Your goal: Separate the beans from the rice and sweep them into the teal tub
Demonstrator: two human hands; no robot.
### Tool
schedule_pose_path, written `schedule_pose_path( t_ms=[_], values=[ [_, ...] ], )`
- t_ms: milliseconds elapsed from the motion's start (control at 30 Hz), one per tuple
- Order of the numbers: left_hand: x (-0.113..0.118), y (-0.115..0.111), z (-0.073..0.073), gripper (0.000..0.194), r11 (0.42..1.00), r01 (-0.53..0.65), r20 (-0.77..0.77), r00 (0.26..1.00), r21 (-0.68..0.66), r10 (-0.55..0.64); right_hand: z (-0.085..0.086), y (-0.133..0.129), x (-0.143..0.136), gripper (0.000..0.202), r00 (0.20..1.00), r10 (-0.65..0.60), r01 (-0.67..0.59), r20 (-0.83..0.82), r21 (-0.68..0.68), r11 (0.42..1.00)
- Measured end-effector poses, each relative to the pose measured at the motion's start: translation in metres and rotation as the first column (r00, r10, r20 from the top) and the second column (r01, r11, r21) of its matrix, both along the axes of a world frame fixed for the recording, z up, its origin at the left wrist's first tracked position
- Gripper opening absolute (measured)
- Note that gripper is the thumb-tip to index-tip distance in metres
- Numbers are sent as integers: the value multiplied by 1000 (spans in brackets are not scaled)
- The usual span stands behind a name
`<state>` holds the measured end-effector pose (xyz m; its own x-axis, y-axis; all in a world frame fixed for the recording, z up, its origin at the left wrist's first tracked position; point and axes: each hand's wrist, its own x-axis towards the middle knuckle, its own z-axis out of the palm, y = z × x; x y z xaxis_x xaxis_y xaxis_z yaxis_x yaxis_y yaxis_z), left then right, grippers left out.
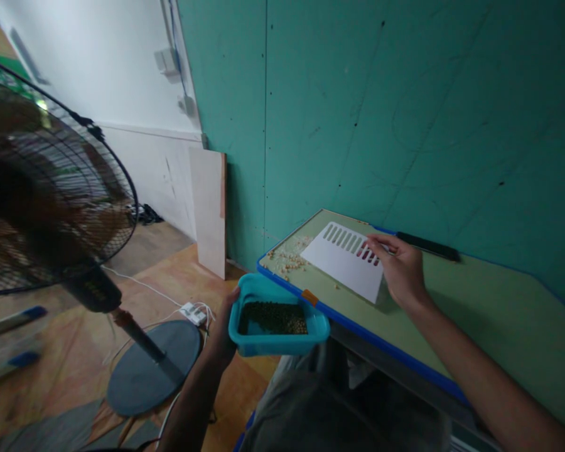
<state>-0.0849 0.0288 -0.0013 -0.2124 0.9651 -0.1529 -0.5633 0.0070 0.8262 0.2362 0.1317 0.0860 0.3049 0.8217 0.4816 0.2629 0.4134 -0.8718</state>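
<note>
My left hand (223,329) grips the left end of a teal plastic container (277,344), held beside and just below the table's edge. Dark green grains and some pale beans lie inside it. In my right hand (400,263) is a white slotted card (341,265), pinched at its upper right corner and tilted over the table. Pale beans (289,262) are scattered on the tabletop to the left of the card.
The pale green table (456,314) has a blue edge and stands against a green wall (334,94). A black bar (428,246) lies at its back. On the left are a standing fan (94,285), a power strip (193,313) and a leaning board (208,213).
</note>
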Motion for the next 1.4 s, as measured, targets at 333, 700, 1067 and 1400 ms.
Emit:
schedule_pose_path(
  t_ms=[333,700,1067,1400],
  values=[
    [2,3,-3,42,995,94,37,995,-36,-92,-10,10,5,36,992,-104,102,76,31,994],
    [2,2,-3,40,997,64,-10,998,-37,-65,-4,0,-12,37,994,-49,47,96,19,999],
    [2,2,-5,38,998,68,-16,998,3,-68,-8,0,-17,35,996,18,-21,83,29,999],
    [5,0,-1,37,998,54,-11,998,-13,-54,-4,-3,-20,38,996,41,-42,79,8,999]
  ],
)
